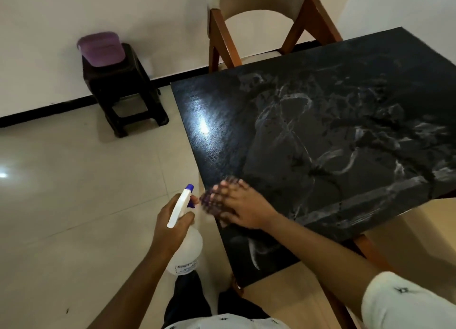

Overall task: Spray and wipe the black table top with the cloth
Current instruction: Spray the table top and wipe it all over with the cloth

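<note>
The black table top [320, 99] is the largest thing here. It is stiff and heavy and will not move under our push, and its surface looks a little rough, with white smears [345, 161] across most of it, so we judge that the cloth will drag on it and not slide freely. The spray bottle [187, 249] is in the air beside the table's left edge. It is pale plastic, light, with a smooth round body that could be slippery if wet, so the narrow neck under the head is the good place to take it. Our left hand [170, 227] is wrapped around this neck, and one finger reaches to the blue trigger [190, 203]. The cloth [209, 201] is dark, soft and limp, and it lies on the near left edge of the table top. It is blurred, so we cannot tell how it is folded. Our right hand [243, 209] lies flat on it with the fingers spread and straight, pressing it down, not pinching it.
</note>
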Action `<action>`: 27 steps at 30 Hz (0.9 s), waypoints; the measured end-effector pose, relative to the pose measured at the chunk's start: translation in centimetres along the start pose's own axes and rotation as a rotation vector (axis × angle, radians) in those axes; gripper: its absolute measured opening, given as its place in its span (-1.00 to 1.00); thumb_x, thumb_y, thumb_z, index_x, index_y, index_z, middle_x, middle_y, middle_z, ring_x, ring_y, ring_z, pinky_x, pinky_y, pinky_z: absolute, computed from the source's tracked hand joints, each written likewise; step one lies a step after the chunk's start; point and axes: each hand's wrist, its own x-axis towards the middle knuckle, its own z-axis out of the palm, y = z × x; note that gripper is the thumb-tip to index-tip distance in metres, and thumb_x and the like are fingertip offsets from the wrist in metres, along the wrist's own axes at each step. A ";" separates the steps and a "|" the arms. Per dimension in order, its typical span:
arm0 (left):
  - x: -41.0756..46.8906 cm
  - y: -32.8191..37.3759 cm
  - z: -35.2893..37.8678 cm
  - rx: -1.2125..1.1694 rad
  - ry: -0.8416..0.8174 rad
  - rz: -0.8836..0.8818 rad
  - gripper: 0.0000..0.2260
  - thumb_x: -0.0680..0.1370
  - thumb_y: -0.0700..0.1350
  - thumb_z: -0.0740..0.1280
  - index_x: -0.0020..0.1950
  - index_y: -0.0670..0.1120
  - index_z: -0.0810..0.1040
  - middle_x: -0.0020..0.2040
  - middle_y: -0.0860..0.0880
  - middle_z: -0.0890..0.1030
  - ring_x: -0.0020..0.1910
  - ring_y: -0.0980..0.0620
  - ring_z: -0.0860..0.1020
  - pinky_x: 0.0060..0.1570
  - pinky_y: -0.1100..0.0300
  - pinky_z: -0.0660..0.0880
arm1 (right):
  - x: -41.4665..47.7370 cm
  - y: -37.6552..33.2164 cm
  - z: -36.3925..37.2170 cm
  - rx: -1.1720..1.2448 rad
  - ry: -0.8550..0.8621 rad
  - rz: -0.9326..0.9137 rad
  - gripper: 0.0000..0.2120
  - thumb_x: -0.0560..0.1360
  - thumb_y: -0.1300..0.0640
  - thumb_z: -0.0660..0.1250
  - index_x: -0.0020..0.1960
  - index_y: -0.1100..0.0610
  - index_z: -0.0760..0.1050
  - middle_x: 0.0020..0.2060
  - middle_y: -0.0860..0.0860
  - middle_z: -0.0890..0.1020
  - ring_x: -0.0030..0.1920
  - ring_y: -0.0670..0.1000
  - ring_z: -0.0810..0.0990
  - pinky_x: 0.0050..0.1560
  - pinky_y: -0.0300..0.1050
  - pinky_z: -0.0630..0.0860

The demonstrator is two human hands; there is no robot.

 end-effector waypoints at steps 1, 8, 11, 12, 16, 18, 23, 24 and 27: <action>0.0 0.2 0.3 -0.003 0.011 0.009 -0.72 0.35 -0.16 0.26 0.02 0.01 0.58 -0.04 0.05 0.64 0.00 0.02 0.58 -0.02 -0.10 0.59 | 0.5 2.1 -0.8 -0.011 0.007 0.084 -0.46 0.51 -0.19 0.08 0.43 -0.01 0.35 0.42 -0.01 0.39 0.44 0.05 0.30 0.41 0.15 0.21; -0.6 1.1 1.9 0.004 0.124 -0.018 -0.72 0.40 -0.19 0.35 0.11 -0.07 0.54 0.01 0.06 0.60 -0.04 0.09 0.56 -0.09 0.23 0.50 | 3.9 7.9 -3.7 0.050 0.076 0.598 -0.45 0.57 -0.14 0.10 0.52 -0.01 0.17 0.53 -0.01 0.16 0.53 0.07 0.03 0.47 0.20 -0.02; -1.3 0.5 1.7 -0.027 0.149 -0.018 -0.71 0.36 -0.16 0.27 0.07 -0.02 0.56 -0.03 0.11 0.62 0.02 0.04 0.58 0.00 0.00 0.58 | 3.0 2.5 -1.6 0.014 0.059 0.239 -0.41 0.47 -0.18 0.01 0.45 -0.01 0.31 0.46 0.03 0.33 0.48 0.12 0.21 0.44 0.21 0.13; -1.4 0.1 1.7 -0.027 0.156 -0.016 -0.72 0.36 -0.18 0.26 0.04 0.01 0.56 -0.05 0.11 0.62 0.01 0.07 0.57 -0.02 -0.01 0.58 | 2.1 0.8 -0.7 0.001 0.041 0.101 -0.43 0.48 -0.18 0.04 0.44 -0.02 0.32 0.44 0.02 0.36 0.47 0.11 0.23 0.44 0.21 0.14; -1.6 -0.5 1.8 0.005 0.177 -0.031 -0.72 0.36 -0.17 0.28 0.00 0.11 0.54 -0.08 0.20 0.61 -0.03 0.26 0.53 -0.06 0.18 0.46 | 0.3 -0.1 1.2 0.004 -0.025 -0.148 -0.46 0.53 -0.20 0.07 0.48 -0.07 0.24 0.46 -0.06 0.32 0.49 0.04 0.19 0.44 0.15 0.08; -1.5 -0.8 1.7 0.005 0.177 -0.041 -0.72 0.36 -0.19 0.28 0.00 0.10 0.55 -0.06 0.20 0.62 0.00 0.24 0.54 -0.05 0.22 0.48 | 2.5 2.1 0.7 -0.030 -0.030 -0.058 -0.44 0.51 -0.21 0.05 0.47 -0.06 0.26 0.46 -0.04 0.33 0.47 0.06 0.25 0.41 0.20 0.19; -1.2 -0.7 2.1 0.008 0.213 -0.061 -0.69 0.34 -0.11 0.28 0.07 -0.01 0.54 0.00 0.12 0.58 -0.03 0.11 0.55 -0.12 0.36 0.40 | 7.4 7.9 -0.9 0.062 0.010 0.456 -0.45 0.56 -0.15 0.10 0.51 -0.01 0.18 0.52 -0.01 0.19 0.53 0.08 0.06 0.47 0.23 0.02; -1.4 -0.8 2.2 0.001 0.225 -0.063 -0.69 0.35 -0.11 0.28 0.08 -0.02 0.54 -0.01 0.13 0.58 -0.03 0.11 0.55 -0.12 0.39 0.39 | 7.1 7.5 -0.5 0.040 0.021 0.433 -0.44 0.56 -0.15 0.08 0.51 -0.01 0.19 0.51 0.01 0.21 0.52 0.08 0.08 0.48 0.19 -0.01; -2.0 -1.4 2.7 -0.036 0.261 -0.066 -0.68 0.36 -0.14 0.28 0.10 -0.04 0.54 0.00 0.12 0.61 0.01 0.12 0.57 -0.06 0.41 0.40 | 2.7 3.4 0.8 -0.014 0.034 0.149 -0.42 0.51 -0.16 0.07 0.49 0.00 0.26 0.48 0.04 0.29 0.51 0.10 0.15 0.48 0.15 0.03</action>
